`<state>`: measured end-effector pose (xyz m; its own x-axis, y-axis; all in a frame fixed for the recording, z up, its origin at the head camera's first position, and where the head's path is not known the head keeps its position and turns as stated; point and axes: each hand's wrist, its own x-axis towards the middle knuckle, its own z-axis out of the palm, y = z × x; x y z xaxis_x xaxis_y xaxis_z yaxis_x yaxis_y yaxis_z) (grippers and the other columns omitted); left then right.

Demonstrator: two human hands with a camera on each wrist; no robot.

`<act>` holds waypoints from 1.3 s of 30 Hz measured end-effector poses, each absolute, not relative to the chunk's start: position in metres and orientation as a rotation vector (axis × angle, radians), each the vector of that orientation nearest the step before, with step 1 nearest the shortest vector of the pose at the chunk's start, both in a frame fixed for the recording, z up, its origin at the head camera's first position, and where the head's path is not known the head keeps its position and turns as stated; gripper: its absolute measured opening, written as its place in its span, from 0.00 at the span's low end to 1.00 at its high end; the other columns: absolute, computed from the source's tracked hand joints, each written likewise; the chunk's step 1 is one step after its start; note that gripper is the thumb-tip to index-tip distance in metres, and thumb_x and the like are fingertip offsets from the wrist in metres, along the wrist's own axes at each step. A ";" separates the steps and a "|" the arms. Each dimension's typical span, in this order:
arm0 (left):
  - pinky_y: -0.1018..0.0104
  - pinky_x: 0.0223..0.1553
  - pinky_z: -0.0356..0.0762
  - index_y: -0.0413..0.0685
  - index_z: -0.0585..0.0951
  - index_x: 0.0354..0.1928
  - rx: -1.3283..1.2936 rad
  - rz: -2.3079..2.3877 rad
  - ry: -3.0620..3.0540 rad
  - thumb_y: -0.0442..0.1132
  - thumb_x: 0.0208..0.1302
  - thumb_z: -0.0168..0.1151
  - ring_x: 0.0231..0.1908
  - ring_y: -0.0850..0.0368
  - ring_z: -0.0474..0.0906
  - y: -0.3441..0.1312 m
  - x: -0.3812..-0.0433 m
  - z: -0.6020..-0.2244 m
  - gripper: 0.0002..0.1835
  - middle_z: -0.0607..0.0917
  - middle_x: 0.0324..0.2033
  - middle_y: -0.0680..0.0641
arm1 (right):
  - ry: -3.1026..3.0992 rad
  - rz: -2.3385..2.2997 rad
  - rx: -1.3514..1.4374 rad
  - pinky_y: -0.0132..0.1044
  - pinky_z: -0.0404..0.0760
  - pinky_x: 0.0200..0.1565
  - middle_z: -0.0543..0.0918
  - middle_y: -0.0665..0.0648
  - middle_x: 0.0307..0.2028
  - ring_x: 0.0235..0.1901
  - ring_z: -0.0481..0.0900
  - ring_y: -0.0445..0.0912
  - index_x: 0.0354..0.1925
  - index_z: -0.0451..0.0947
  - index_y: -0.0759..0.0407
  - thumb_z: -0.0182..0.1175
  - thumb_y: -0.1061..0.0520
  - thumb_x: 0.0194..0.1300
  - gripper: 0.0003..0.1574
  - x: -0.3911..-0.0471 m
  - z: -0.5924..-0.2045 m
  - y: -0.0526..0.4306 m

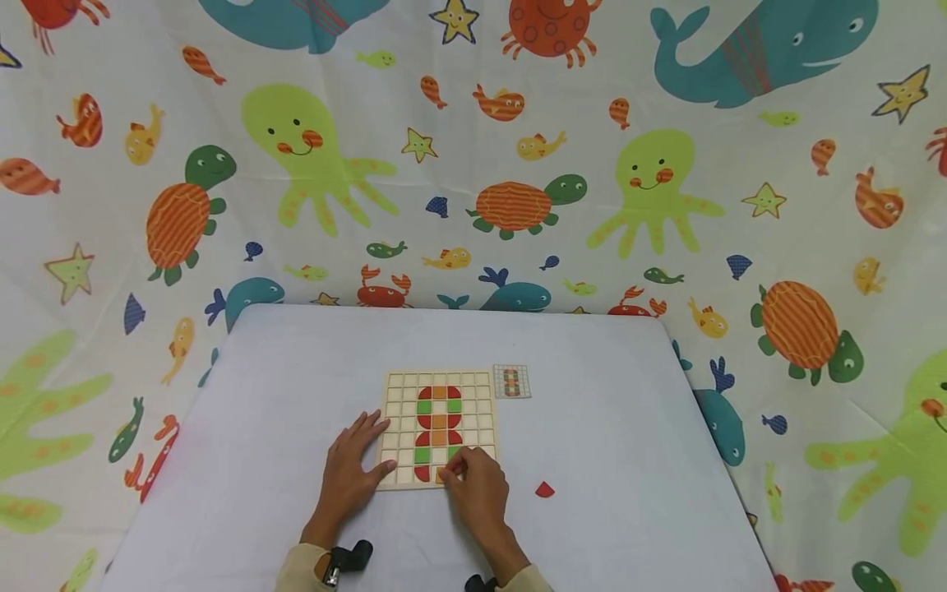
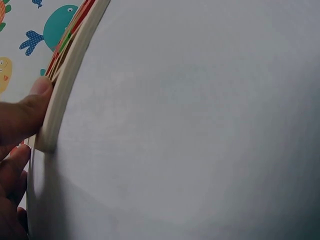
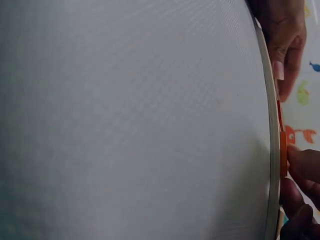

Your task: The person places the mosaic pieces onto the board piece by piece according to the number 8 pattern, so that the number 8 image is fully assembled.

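A wooden grid board (image 1: 477, 411) lies on the table, with red rounded, green and orange tiles set in its middle columns. My left hand (image 1: 351, 464) rests at the board's left side with spread fingers, its thumb (image 2: 40, 92) on the board near the front corner. Between thumb and fingertips my right hand (image 1: 479, 493) pinches an orange square tile (image 3: 283, 155) at the front row, beside a red rounded tile (image 1: 422, 474). The right fingers partly cover the tile and the cells around it.
A small pattern card (image 1: 512, 381) lies by the board's back right corner. One loose red quarter-round tile (image 1: 545, 490) is on the white tabletop (image 1: 607, 411), right of my right hand. Behind the table hangs a sea-animal curtain (image 1: 444, 123).
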<state>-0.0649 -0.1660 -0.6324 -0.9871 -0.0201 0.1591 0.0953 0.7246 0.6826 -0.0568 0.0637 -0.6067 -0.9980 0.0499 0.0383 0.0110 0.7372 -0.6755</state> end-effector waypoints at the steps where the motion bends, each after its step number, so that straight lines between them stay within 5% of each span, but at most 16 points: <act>1: 0.28 0.78 0.52 0.48 0.78 0.72 -0.057 -1.109 -2.779 0.41 0.56 0.81 0.80 0.35 0.61 -0.166 -0.065 -0.632 0.40 0.73 0.77 0.41 | -2.876 1.105 -0.043 0.28 0.65 0.24 0.79 0.39 0.25 0.24 0.68 0.32 0.29 0.84 0.42 0.82 0.49 0.56 0.14 -0.057 -0.607 0.063; 13: 0.27 0.77 0.53 0.48 0.79 0.72 -0.056 -1.078 -2.772 0.42 0.55 0.81 0.79 0.35 0.62 -0.167 -0.066 -0.636 0.40 0.74 0.76 0.41 | -2.877 1.037 0.050 0.27 0.64 0.26 0.75 0.38 0.24 0.24 0.66 0.31 0.28 0.83 0.42 0.83 0.49 0.55 0.15 -0.061 -0.606 0.056; 27: 0.28 0.77 0.53 0.49 0.78 0.72 -0.062 -1.090 -2.770 0.41 0.56 0.81 0.79 0.35 0.62 -0.168 -0.066 -0.637 0.40 0.74 0.77 0.41 | -2.930 1.173 0.162 0.27 0.70 0.31 0.81 0.40 0.29 0.30 0.73 0.31 0.32 0.88 0.44 0.82 0.55 0.56 0.10 -0.062 -0.601 0.065; 39: 0.28 0.77 0.53 0.48 0.79 0.72 -0.068 -1.100 -2.767 0.40 0.56 0.81 0.79 0.34 0.62 -0.168 -0.067 -0.638 0.39 0.74 0.76 0.40 | -2.798 1.198 -0.160 0.28 0.70 0.28 0.85 0.44 0.30 0.28 0.75 0.37 0.35 0.87 0.44 0.83 0.62 0.51 0.18 -0.048 -0.593 0.136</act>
